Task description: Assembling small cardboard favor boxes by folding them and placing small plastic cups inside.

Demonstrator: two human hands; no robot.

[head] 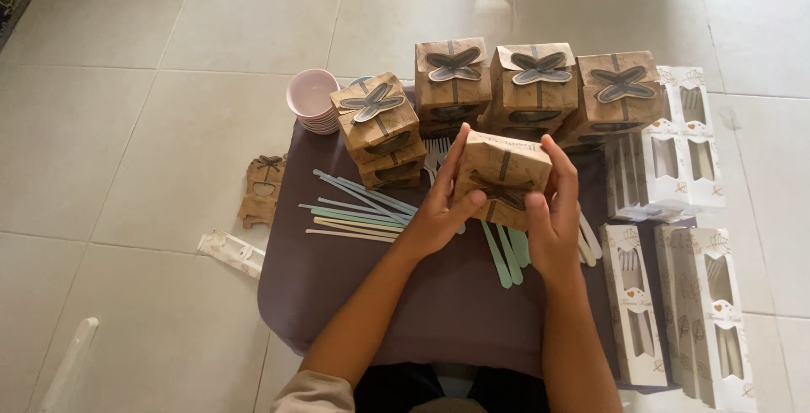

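Both hands hold one small brown box (pixel 504 178) above the middle of the purple surface (pixel 439 312). The left hand (pixel 434 210) grips the left side of this box, with its fingers going up along the box edge, and the right hand (pixel 553 215) closes on the right side, with its fingertips on the top corner. The box is tilted a little, and its front shows a dark butterfly shape. Right of the box in the hands, near the person, two long white boxes with windows (pixel 675 312) lie side by side, and more white boxes (pixel 666 156) are stacked a bit farther. Under the held box and to its left, thin sticks in pale green, blue and cream (pixel 359 210) lie spread on the surface, and some white forks (pixel 436 156) are just behind them. Left of the surface, on the tiled floor (pixel 126 126), one flat unfolded brown box (pixel 261 189) and one white wrapper (pixel 232 253) lie apart. Behind the held box, finished brown boxes with butterfly tops (pixel 523 88) stand in stacks, and one more stack (pixel 380 130) is to the left of them. Just beside that stack is a pile of pink bowls (pixel 310 101).
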